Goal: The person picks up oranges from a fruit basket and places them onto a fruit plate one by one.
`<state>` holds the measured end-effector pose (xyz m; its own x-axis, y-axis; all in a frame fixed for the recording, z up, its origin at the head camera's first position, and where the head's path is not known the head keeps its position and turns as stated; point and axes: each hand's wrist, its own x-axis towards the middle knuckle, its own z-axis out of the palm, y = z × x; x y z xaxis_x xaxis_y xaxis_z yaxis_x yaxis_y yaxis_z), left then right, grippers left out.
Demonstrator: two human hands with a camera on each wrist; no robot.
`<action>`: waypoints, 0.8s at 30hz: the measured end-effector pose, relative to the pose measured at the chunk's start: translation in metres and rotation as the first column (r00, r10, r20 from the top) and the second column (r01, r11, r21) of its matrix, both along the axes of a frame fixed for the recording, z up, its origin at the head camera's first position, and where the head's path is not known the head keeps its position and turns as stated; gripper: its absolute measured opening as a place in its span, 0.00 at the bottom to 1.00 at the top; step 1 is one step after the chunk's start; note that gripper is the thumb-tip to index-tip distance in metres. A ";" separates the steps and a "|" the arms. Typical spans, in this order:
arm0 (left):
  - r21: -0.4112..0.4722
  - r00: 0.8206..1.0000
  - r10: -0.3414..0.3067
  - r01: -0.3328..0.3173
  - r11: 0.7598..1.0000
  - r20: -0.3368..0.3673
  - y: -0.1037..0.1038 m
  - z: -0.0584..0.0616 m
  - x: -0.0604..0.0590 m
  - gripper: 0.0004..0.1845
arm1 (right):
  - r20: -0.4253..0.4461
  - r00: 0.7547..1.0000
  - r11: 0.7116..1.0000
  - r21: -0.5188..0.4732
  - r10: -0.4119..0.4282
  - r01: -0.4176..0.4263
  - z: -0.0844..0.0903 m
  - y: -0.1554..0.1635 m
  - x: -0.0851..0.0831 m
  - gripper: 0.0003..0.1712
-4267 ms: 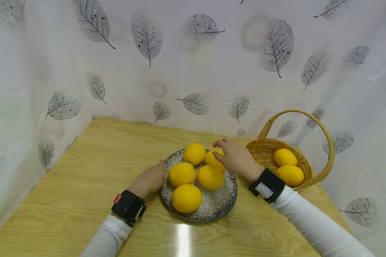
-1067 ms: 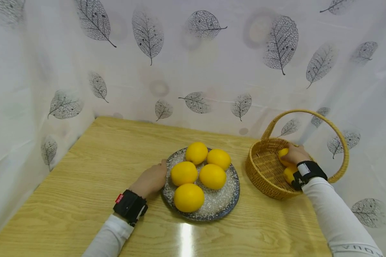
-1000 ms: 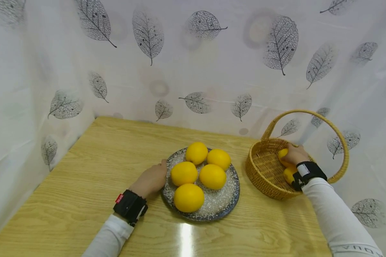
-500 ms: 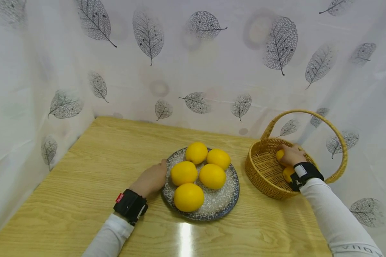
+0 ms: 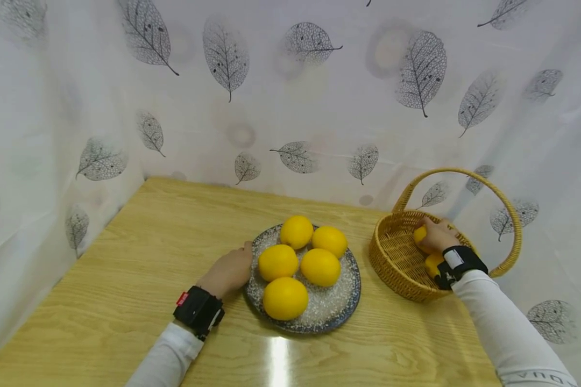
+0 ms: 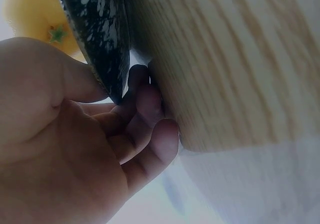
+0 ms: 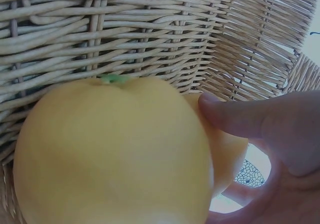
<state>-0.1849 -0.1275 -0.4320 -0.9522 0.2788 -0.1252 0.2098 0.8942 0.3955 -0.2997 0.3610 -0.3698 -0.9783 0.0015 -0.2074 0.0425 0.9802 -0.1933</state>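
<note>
My left hand (image 5: 227, 271) grips the left rim of a speckled grey plate (image 5: 336, 312) with a dark edge. In the left wrist view the thumb lies over the rim and the curled fingers (image 6: 165, 139) are beneath it. Several yellow citrus fruits (image 5: 284, 299) sit on the plate. Inside the wicker basket (image 5: 392, 269), my right hand (image 5: 438, 235) holds a yellow citrus fruit (image 5: 419, 235), partly hidden by the hand. In the right wrist view the thumb presses on this fruit (image 7: 227, 151), behind a nearer second fruit (image 7: 115, 154) with a green stem end.
The basket stands to the right of the plate, its tall arched handle (image 5: 510, 215) rising over the right forearm. Both rest on a wooden table (image 5: 184, 215). A white curtain with leaf prints (image 5: 300, 97) hangs behind and along the sides.
My right hand has gone from a fruit at the plate's upper right into the basket, where it took hold of a fruit and shifted slightly left. My left hand stays at the plate's rim.
</note>
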 end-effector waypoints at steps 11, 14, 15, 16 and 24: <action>0.005 1.000 0.011 -0.011 1.000 0.001 0.000 -0.002 -0.001 0.28 | -0.035 0.998 0.998 -0.050 -0.052 0.050 0.002 0.003 -0.004 0.32; 0.005 1.000 0.009 -0.009 1.000 -0.003 0.001 -0.002 -0.001 0.28 | -0.055 0.996 0.996 -0.059 -0.066 0.063 0.003 0.002 -0.004 0.32; 0.006 1.000 0.008 -0.008 1.000 -0.002 0.001 -0.001 0.000 0.28 | -0.063 0.996 0.996 -0.058 -0.066 0.062 0.003 0.002 -0.004 0.32; 0.004 1.000 0.008 -0.008 1.000 -0.001 0.001 -0.002 0.000 0.28 | -0.070 0.995 0.996 -0.060 -0.070 0.065 0.003 0.001 -0.003 0.32; -0.003 1.000 0.007 -0.007 1.000 -0.005 0.000 -0.003 0.001 0.28 | -0.112 0.988 0.991 -0.097 -0.103 0.092 0.007 -0.004 -0.003 0.33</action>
